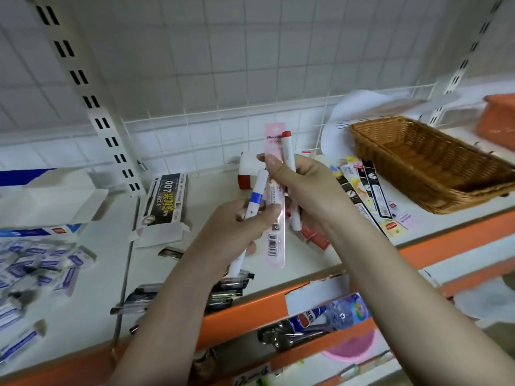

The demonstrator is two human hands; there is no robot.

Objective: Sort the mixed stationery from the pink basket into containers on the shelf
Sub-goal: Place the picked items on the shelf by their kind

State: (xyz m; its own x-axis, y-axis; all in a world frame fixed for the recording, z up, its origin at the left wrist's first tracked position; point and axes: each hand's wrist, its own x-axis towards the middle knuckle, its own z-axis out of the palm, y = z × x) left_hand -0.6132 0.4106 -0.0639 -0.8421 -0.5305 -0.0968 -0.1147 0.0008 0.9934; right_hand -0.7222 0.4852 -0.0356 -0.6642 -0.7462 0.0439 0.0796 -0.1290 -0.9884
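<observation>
Head view showed both hands raised over the white shelf (320, 254). The left hand (237, 232) curled its fingers round a white marker with a blue band (255, 200), its lower end jutting below the palm. The right hand (301, 185) pinched a pink packaged pen (275, 196) and a red-capped marker (288, 151), whose middles were hidden behind the fingers. Right of the fingers sat a wicker basket (434, 162). The pink basket (351, 349) below was mostly hidden by the shelf edge.
</observation>
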